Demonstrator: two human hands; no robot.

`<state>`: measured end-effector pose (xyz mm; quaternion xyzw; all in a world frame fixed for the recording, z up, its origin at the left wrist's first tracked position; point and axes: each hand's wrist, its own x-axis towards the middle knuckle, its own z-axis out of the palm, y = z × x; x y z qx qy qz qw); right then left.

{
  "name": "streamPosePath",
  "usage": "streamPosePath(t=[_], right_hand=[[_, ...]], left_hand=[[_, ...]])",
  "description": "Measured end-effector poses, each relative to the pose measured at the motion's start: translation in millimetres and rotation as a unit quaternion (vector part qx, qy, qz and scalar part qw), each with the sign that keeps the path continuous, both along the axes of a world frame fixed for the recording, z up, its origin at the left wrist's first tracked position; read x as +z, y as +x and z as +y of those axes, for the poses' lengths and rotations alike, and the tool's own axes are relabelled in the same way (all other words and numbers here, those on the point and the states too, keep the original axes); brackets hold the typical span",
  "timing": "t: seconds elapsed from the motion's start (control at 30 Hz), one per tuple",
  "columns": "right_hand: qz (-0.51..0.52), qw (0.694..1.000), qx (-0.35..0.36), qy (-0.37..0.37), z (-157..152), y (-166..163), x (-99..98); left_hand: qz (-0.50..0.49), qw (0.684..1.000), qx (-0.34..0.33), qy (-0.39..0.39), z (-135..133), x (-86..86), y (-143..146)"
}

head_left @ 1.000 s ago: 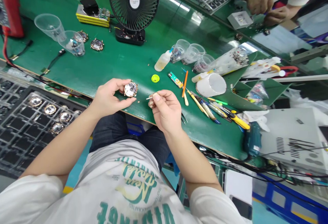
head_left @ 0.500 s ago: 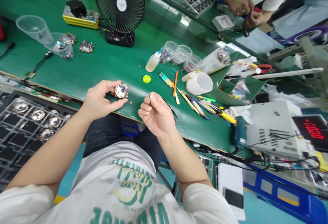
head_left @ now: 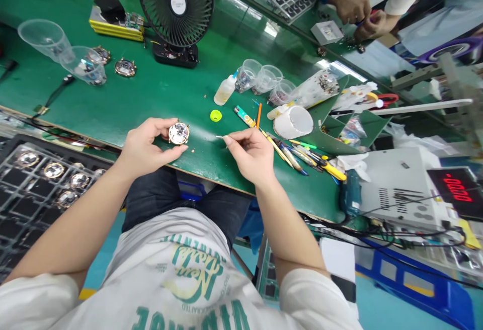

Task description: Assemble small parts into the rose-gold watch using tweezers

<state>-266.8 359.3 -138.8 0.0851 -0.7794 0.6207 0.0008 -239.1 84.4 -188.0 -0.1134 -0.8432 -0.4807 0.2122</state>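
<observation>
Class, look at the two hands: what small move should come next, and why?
Likely bring the thin stick leftward to the watch case: the right hand pinches it, tip aimed there, the left hand holds the case, and a gap separates them.

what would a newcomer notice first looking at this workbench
The eye lands at the near edge of the green bench, where the left hand holds a round watch case and the right hand pinches a thin stick whose tip points toward it. Behind them, at the back of the bench, stands a black fan, and at the far right a red digital readout glows.
</observation>
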Motion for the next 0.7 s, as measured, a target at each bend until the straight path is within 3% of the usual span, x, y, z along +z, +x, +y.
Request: streamPosePath(t=[0.1,0.23,0.33,0.43,0.7], right_hand=[[0.128,0.963,0.080,0.224,24.7,-20.5,-7.5],[0.215,0.893,0.181,0.352,42.1,-44.7,-11.7],[0.244,0.849,0.226,0.410,44.9,-55.1,-9.8],[0.263,0.821,0.226,0.454,44.6,-56.7,-7.1],[0.328,0.793,0.171,0.484,52.8,-55.9,-8.9]], left_hand=[[-0.008,1.000,0.008,-0.004,0.6,1.3,0.3],[-0.020,1.000,0.014,-0.008,1.4,2.5,0.6],[-0.016,1.000,0.005,-0.013,0.6,1.5,0.4],[-0.010,1.000,0.006,-0.017,-0.2,0.8,0.1],[-0.005,1.000,0.009,0.014,3.2,2.5,-2.1]])
